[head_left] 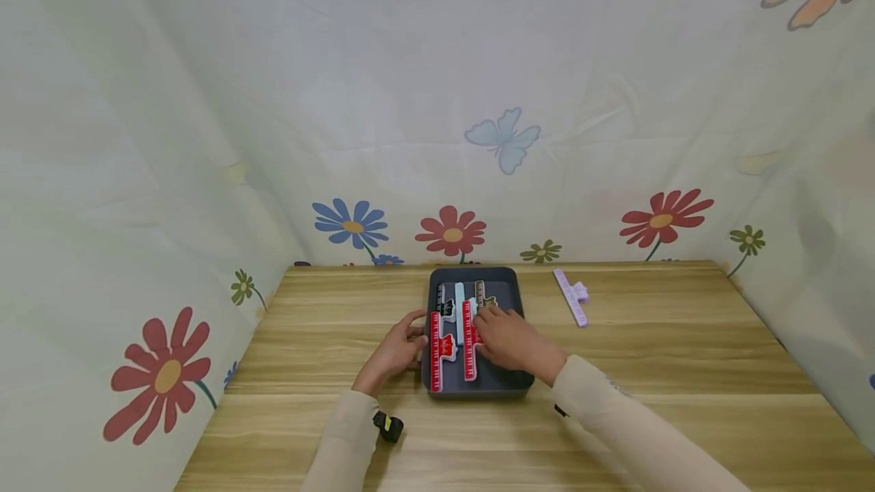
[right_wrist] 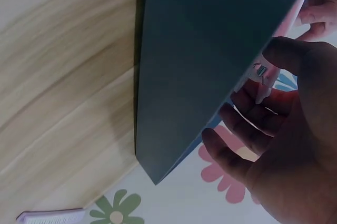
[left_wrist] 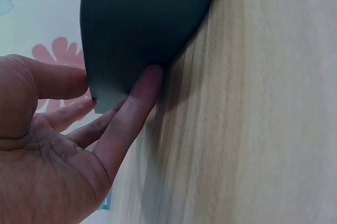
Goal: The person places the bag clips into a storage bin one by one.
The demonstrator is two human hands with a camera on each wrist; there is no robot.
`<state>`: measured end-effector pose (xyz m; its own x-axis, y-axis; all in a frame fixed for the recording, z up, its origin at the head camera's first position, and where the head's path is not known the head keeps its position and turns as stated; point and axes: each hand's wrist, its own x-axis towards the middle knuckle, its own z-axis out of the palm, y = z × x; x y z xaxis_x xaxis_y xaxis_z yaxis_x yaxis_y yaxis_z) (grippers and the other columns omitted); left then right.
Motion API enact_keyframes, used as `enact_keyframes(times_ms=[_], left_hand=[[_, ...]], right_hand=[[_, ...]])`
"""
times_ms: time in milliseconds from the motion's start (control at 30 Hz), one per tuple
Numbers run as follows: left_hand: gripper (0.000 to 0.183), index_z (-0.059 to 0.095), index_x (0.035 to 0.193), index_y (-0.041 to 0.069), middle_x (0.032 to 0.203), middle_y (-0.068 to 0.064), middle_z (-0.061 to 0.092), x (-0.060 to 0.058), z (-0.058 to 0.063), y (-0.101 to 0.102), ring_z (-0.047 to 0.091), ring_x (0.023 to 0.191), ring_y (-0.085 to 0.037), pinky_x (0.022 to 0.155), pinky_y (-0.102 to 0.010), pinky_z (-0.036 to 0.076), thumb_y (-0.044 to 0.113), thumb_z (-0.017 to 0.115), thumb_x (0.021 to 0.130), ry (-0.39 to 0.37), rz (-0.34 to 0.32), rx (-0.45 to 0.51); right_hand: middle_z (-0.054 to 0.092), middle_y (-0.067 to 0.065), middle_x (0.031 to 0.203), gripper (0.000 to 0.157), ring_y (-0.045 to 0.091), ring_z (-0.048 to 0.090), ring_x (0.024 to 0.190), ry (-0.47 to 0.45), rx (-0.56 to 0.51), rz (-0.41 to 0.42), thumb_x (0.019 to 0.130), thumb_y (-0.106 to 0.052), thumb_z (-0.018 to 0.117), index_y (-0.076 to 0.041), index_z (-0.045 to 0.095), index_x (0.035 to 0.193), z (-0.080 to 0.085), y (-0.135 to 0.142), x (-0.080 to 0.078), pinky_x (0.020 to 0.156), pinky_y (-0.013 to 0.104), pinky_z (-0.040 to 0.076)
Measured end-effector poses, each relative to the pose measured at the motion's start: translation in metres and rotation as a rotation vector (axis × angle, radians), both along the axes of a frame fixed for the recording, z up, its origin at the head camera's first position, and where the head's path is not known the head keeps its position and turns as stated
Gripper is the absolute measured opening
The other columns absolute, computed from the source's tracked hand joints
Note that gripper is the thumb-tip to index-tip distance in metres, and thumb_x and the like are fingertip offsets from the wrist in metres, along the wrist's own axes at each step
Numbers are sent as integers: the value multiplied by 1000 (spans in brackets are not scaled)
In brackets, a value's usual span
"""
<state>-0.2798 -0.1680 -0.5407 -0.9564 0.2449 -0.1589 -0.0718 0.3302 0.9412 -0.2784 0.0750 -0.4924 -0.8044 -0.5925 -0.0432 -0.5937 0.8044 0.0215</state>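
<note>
A dark grey tray (head_left: 506, 387) holds several long clips printed with piano keys. My right hand (head_left: 509, 339) reaches over its right side and grips a red clip (head_left: 469, 348) by its handle; in the right wrist view the handle (right_wrist: 267, 79) shows between thumb and fingers. Against the tray's left wall lies my left hand (head_left: 395, 348), its fairly straight fingers (left_wrist: 126, 124) touching the outer side and its thumb at the rim. A second red clip (head_left: 435, 370) lies along the left wall. Beyond it are a black clip (head_left: 440, 296), a light blue clip (head_left: 460, 317) and a dark patterned clip (head_left: 480, 291), partly hidden.
On the wooden table (head_left: 328, 310), right of the tray, lies a purple clip (head_left: 573, 301). A pale curtain (head_left: 383, 97) with flowers and butterflies hangs behind the table and along both sides.
</note>
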Motion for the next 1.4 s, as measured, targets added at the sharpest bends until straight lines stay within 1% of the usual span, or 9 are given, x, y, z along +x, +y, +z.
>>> enact_keyframes(times_ms=[67, 233, 300, 500, 667, 933, 1033, 1200, 1400], left_hand=[[54, 32, 152, 9, 138, -32, 51, 0, 1, 0, 65, 106, -36, 66, -42, 61, 2, 45, 100, 3, 0, -3], [54, 32, 152, 9, 138, -31, 52, 1, 3, 1, 64, 106, -36, 66, -40, 61, 2, 46, 100, 5, 0, -19], [54, 32, 152, 8, 137, -32, 51, 1, 4, 1, 64, 106, -37, 66, -40, 61, 2, 46, 100, 10, -6, -23], [54, 31, 152, 8, 138, -32, 51, 1, 3, 1, 63, 108, -38, 68, -41, 61, 2, 45, 100, -6, -4, -8], [54, 32, 152, 8, 138, -32, 50, 0, 1, 0, 63, 108, -38, 67, -42, 61, 2, 45, 100, -2, -4, -7], [54, 32, 152, 10, 140, -31, 50, 1, 1, 0, 63, 109, -38, 68, -43, 61, 3, 46, 100, -7, -2, -3], [54, 32, 152, 10, 140, -31, 49, 0, 0, 0, 63, 109, -38, 68, -42, 61, 3, 46, 100, -8, -4, -6], [54, 32, 152, 9, 139, -32, 50, 0, 0, 0, 63, 109, -37, 67, -42, 61, 3, 46, 100, 0, -10, -15], [54, 31, 152, 8, 139, -33, 50, 1, 2, 0, 63, 110, -39, 66, -42, 61, 2, 46, 100, 1, -7, -18]], right_hand=[[55, 12, 138, 52, 31, 50, 132, 0, 8, 2, 96, -41, 60, -6, 55, 135, -2, -3, 0, 104, 52, 47], [56, 12, 136, 50, 30, 52, 129, 22, 30, 13, 95, -41, 61, -6, 57, 130, -9, -7, 0, 99, 51, 50], [57, 11, 136, 50, 30, 53, 128, 23, 36, 13, 94, -41, 62, -7, 57, 129, -10, -9, 0, 97, 51, 51], [56, 10, 137, 52, 29, 53, 127, 25, 45, 1, 93, -42, 63, -8, 57, 131, -13, -13, 2, 98, 51, 51], [58, 10, 135, 53, 29, 53, 125, 38, 30, 3, 92, -44, 65, -8, 57, 130, -14, -15, 3, 97, 50, 51], [57, 10, 137, 58, 31, 53, 127, 10, 19, -1, 88, -46, 69, -9, 57, 131, -10, -12, 5, 100, 51, 50], [56, 10, 138, 60, 31, 52, 128, -6, -3, 2, 87, -44, 71, -11, 55, 134, -7, -7, 6, 100, 52, 50], [56, 10, 136, 57, 31, 52, 127, -21, -79, -1, 87, -40, 73, -13, 56, 134, -4, 2, 8, 99, 54, 49], [57, 11, 135, 57, 32, 54, 124, -10, -123, -16, 86, -35, 74, -12, 56, 135, 4, 9, 6, 99, 52, 50]])
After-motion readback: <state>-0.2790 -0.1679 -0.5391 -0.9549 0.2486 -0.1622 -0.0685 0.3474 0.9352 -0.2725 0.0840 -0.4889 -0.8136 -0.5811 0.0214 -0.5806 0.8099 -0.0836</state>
